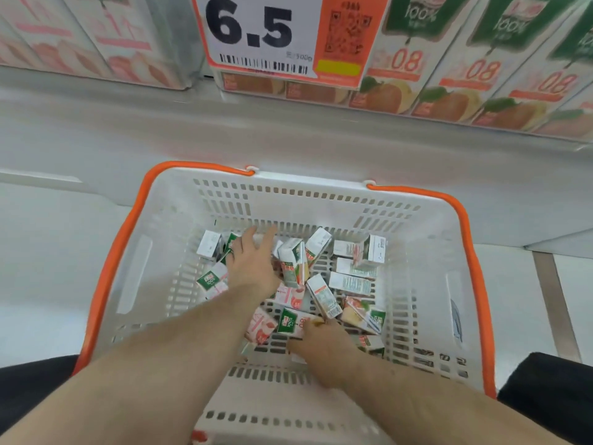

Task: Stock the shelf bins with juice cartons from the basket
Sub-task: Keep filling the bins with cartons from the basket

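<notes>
A white plastic basket (426,239) with orange handles stands in front of me. On its floor lie several small juice cartons (349,282), white with green and pink print. My left hand (253,261) reaches deep into the basket with its fingers stretched out over the far-left cartons, holding nothing that I can see. My right hand (324,348) is at the near middle, its fingers curled round a green-labelled carton (290,322) that lies flat. Above, shelf bins hold rows of the same cartons: pink ones (96,36) on the left, green-and-orange ones (449,69) on the right.
A large price tag (272,36) reading 6.5 hangs at the top centre over a row of cartons. A pale shelf ledge (192,130) runs between the bins and the basket. Dark clothing shows at both lower corners.
</notes>
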`<act>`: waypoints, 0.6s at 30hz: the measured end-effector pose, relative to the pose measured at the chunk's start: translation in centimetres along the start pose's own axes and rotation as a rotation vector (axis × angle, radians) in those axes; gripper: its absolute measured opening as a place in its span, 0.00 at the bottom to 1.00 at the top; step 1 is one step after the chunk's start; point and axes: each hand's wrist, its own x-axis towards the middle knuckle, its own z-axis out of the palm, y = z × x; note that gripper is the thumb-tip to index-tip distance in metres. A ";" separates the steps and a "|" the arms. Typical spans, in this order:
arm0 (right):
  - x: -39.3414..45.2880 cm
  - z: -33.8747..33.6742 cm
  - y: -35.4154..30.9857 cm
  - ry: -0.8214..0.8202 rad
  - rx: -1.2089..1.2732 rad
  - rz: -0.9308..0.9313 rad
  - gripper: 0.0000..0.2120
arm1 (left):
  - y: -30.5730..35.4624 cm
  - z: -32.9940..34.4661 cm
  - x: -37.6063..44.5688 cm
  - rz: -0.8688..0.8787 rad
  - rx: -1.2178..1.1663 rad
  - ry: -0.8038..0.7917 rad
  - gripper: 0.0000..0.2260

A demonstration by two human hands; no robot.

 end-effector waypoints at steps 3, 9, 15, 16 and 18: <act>-0.7 -0.1 0.3 0.021 0.219 0.052 0.30 | -0.8 -0.5 1.4 0.089 0.006 0.021 0.30; -1.9 -1.2 1.6 0.065 0.593 0.137 0.33 | -1.2 -3.2 0.8 -0.063 -0.499 -0.043 0.23; -5.1 -4.7 4.0 0.186 1.060 0.158 0.34 | -1.5 -10.4 -1.4 -0.066 -0.790 -0.160 0.13; -5.9 -5.6 4.4 0.221 1.121 0.162 0.35 | -1.5 -11.8 -2.0 -0.070 -0.827 -0.189 0.12; -7.8 -7.7 4.7 0.281 1.200 0.148 0.36 | -1.4 -14.7 -3.2 -0.056 -1.011 -0.261 0.09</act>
